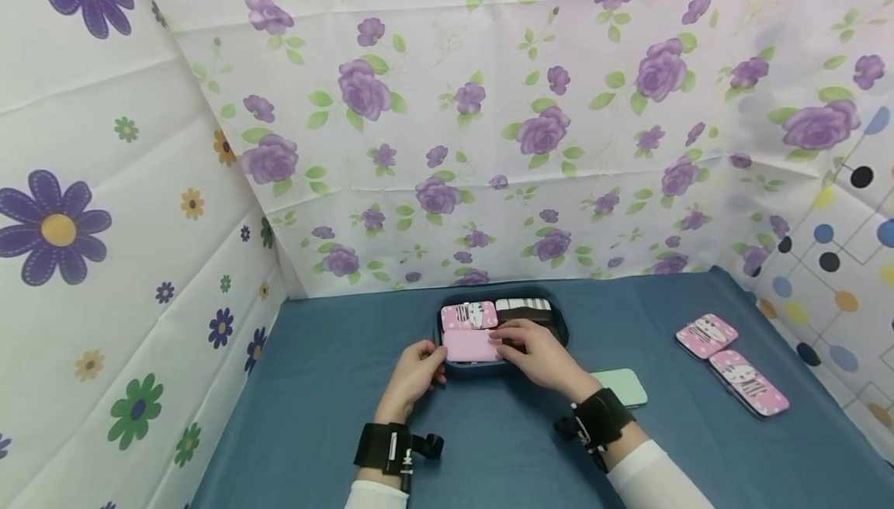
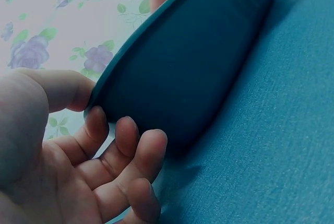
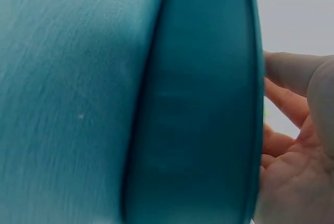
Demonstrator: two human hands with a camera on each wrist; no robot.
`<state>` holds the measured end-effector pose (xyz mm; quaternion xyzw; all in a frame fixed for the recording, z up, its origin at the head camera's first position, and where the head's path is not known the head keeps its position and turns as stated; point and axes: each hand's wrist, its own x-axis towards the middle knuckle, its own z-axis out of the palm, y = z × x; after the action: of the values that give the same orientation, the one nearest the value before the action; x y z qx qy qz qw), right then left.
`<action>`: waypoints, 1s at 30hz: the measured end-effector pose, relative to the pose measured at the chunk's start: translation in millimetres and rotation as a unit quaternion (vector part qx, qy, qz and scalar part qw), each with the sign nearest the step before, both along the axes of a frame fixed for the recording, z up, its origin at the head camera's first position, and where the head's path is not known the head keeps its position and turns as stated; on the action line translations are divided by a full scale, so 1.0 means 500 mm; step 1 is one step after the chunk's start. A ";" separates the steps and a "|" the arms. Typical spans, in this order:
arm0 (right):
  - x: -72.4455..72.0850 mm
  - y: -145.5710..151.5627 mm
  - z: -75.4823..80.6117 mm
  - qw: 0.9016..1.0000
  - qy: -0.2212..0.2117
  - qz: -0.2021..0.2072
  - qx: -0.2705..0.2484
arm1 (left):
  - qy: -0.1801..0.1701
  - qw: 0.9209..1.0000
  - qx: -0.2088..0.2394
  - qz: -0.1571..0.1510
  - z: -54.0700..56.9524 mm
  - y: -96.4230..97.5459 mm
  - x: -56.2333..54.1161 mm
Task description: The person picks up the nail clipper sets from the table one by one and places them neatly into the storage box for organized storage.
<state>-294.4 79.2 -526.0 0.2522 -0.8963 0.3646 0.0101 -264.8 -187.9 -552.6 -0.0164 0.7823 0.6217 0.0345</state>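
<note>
A dark teal box (image 1: 466, 370) with rounded corners sits near the back of the table. A plain pink case (image 1: 469, 346) lies in its front left part. My left hand (image 1: 414, 373) is at the box's left front corner; the left wrist view shows thumb and forefinger (image 2: 96, 122) pinching the rim, other fingers curled by the outer wall. My right hand (image 1: 541, 354) reaches over the front rim and holds the right end of the pink case between thumb and fingers. In the right wrist view the box wall (image 3: 198, 104) hides the right fingertips.
Behind the plain case, the box holds a pink cartoon case (image 1: 469, 315) and a black-and-white case (image 1: 524, 308). A mint green case (image 1: 624, 386) lies beside my right wrist. Farther right lie two pink patterned cases (image 1: 707, 335). Flowered cloth walls (image 1: 419, 144) stand around the blue table.
</note>
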 end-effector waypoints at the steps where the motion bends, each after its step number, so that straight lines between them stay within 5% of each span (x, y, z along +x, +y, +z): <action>1: 0.003 0.005 0.001 1.000 0.000 0.000 0.001 | 0.001 1.000 0.000 0.001 0.000 0.000 0.000; 17: 0.038 0.123 0.013 0.994 0.063 -0.089 -0.021 | 0.000 1.000 0.003 0.004 0.002 -0.003 -0.001; 26: 0.060 0.229 -0.005 0.990 0.041 -0.133 -0.022 | 0.006 1.000 0.000 0.003 -0.004 0.003 0.000; 30: 0.068 0.275 -0.013 0.991 -0.004 -0.131 -0.010 | 0.006 1.000 0.001 0.007 -0.005 0.005 0.000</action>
<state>-260.6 216.7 -532.4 0.1308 -0.9180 0.3700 0.0572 -264.8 -185.6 -555.3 -0.0179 0.7818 0.6227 0.0254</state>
